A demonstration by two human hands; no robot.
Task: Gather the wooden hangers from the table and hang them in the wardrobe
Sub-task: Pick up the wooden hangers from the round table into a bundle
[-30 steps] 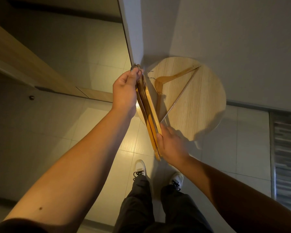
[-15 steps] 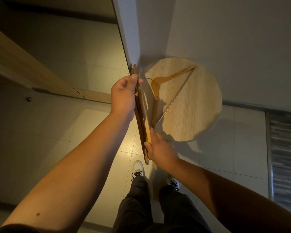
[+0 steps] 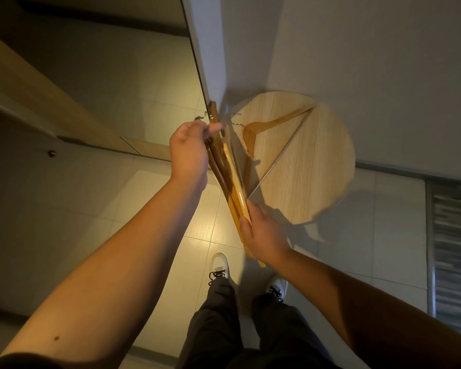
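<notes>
A bundle of wooden hangers [image 3: 230, 173] stands edge-on between my hands, left of the round wooden table [image 3: 322, 166]. My left hand [image 3: 188, 151] grips the bundle near its top, where the metal hooks stick out. My right hand [image 3: 264, 234] is closed on the bundle's lower end. One more wooden hanger [image 3: 272, 126] lies flat on the table, its hook pointing left towards the bundle.
The table sits in a corner against a white wall [image 3: 370, 62]. A pale wall edge [image 3: 205, 49] rises just behind the bundle. A wooden panel [image 3: 37, 94] runs along the left. My feet stand on the tiled floor [image 3: 149, 209] below.
The bundle has tilted, its lower end swinging right and down with my right hand. My left hand's fingers have loosened and shifted at the top.
</notes>
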